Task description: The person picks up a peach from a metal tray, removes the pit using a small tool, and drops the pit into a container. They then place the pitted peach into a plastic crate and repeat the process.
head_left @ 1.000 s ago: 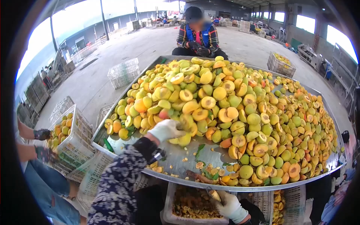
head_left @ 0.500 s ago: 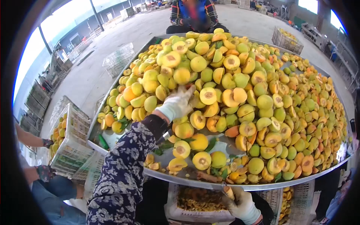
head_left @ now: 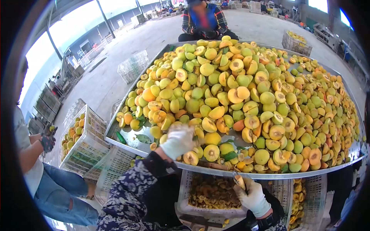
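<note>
A big heap of yellow-green peaches, many of them cut in half with the pits showing, lies on a metal-rimmed table. My left hand, in a white glove, is among the fruit close to the near rim, its fingers smeared by motion. Several halves lie just right of it, among them a cut peach. Below the rim, my gloved right hand grips a small wooden-handled knife, handle pointing up toward the table edge.
Under the table stands a crate holding peach scraps. On the left, a person wearing patterned gloves sits by a crate of peaches. Another person is across the table. A green-handled tool lies in the left corner.
My left hand has come back from the middle of the heap toward the near rim, and peaches have shifted with it. The right hand still holds the knife. The view has turned slightly left.
</note>
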Tool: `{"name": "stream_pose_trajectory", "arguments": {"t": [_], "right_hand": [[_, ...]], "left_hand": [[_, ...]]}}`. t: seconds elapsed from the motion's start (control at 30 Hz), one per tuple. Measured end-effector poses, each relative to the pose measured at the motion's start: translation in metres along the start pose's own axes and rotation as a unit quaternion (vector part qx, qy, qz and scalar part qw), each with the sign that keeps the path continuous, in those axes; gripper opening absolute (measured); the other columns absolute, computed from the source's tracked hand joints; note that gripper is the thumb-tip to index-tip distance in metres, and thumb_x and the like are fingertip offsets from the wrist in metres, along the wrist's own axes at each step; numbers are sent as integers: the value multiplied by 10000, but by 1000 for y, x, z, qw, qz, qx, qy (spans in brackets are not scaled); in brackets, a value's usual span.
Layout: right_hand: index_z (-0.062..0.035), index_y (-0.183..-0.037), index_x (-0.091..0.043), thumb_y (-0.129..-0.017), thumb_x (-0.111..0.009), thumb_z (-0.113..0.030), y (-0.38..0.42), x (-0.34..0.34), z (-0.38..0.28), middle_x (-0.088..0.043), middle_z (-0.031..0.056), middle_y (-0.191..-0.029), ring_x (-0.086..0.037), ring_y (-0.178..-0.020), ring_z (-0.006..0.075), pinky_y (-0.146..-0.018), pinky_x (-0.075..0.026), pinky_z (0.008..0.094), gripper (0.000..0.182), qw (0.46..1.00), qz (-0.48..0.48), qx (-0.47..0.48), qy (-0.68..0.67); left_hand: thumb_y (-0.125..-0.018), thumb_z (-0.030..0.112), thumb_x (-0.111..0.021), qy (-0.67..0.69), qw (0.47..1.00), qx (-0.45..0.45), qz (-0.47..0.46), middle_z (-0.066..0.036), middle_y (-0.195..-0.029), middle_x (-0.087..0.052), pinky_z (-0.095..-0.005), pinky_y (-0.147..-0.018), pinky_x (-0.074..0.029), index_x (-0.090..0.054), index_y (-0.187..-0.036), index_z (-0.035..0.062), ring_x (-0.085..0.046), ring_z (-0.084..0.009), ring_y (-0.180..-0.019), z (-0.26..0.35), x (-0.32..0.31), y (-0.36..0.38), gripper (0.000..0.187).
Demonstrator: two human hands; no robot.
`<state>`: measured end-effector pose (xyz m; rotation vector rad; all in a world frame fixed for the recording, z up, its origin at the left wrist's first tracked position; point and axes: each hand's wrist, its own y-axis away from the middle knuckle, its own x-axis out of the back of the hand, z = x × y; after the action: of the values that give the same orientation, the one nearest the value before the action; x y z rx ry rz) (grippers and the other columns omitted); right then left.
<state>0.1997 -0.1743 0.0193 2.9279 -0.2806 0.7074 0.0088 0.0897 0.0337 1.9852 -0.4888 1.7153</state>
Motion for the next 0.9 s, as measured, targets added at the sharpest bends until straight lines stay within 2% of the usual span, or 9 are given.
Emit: {"name": "stream_pose_trajectory", "arguments": {"t": [0.23, 0.37, 0.5, 0.57, 0.63, 0.7, 0.77, 0.87, 0.9], "right_hand": [[-29, -1121, -612, -896, -627, -342, -1, -11, 15, -660, 234, -876, -642, -859, 424, -735, -514, 411, 387, 999, 30, -1, 32], [-23, -1097, -613, -893, -633, -381, 2, -19, 19, -658, 244, -887, -636, -875, 430, -740, -510, 432, 412, 1000, 28, -13, -4], [-10, -1090, -611, -901, -626, -404, 5, -32, 34, -650, 261, -902, -625, -903, 436, -753, -501, 430, 437, 998, 38, -9, 50], [8, -1090, -590, -909, -636, -372, 10, -35, 30, -672, 197, -853, -662, -831, 366, -726, -515, 379, 423, 997, 69, 30, 17], [13, -1108, -576, -911, -644, -344, 12, -32, 11, -664, 142, -834, -660, -805, 300, -720, -516, 340, 413, 992, 39, -19, -120], [18, -1127, -562, -914, -652, -316, 9, -32, -7, -655, 88, -816, -658, -778, 234, -714, -516, 301, 406, 964, 3, -85, -252], [17, -1141, -538, -918, -659, -260, -7, -36, -32, -613, 23, -812, -609, -707, 122, -647, -506, 247, 375, 947, 56, 21, -316], [12, -1143, -542, -911, -670, -225, -19, -32, -62, -638, 53, -823, -581, -552, 102, -457, -466, 239, 355, 956, -8, 6, -292], [12, -1143, -542, -911, -670, -225, -19, -30, -57, -638, 53, -823, -581, -552, 102, -457, -466, 239, 355, 957, -3, -4, -289]], "left_hand": [[-736, 498, -719, 171, 983, 64, -1, -259, -1142, -602, -413, -918, -484, -526, -1260, -14, -602, -376, -1071, -3, -11, -4, 758], [-698, 345, -765, 334, 941, -50, 3, -234, -1208, -610, -384, -987, -443, -506, -1273, -28, -561, -357, -1163, -35, -39, -11, 733], [-687, 293, -786, 399, 913, 53, 58, -216, -1254, -580, -364, -968, -459, -462, -1308, -2, -570, -331, -1160, -32, -30, 4, 761], [-729, 270, -774, 513, 845, 35, 150, -191, -1272, -553, -365, -963, -463, -435, -1331, -19, -578, -301, -1124, -33, -17, 30, 749], [-812, 118, -706, 675, 730, 9, 108, -131, -1282, -518, -339, -981, -455, -423, -1333, -25, -532, -220, -1158, -23, -5, 61, 611], [-820, 10, -667, 835, 544, -88, -2, -104, -1303, -502, -324, -1034, -403, -383, -1386, -22, -514, -185, -1171, -4, 15, 114, 634], [-815, -5, -678, 880, 453, -124, -66, -105, -1332, -495, -327, -1044, -390, -377, -1403, -26, -500, -181, -1194, 19, 13, 141, 661], [-864, 47, -680, 685, 695, -217, 14, -97, -1307, -530, -320, -1038, -391, -431, -1375, -30, -499, -162, -1197, 44, 14, 154, 574], [-864, 47, -680, 690, 690, -218, 6, -97, -1307, -530, -320, -1038, -391, -431, -1375, -30, -499, -162, -1197, 47, 9, 154, 574]]}}
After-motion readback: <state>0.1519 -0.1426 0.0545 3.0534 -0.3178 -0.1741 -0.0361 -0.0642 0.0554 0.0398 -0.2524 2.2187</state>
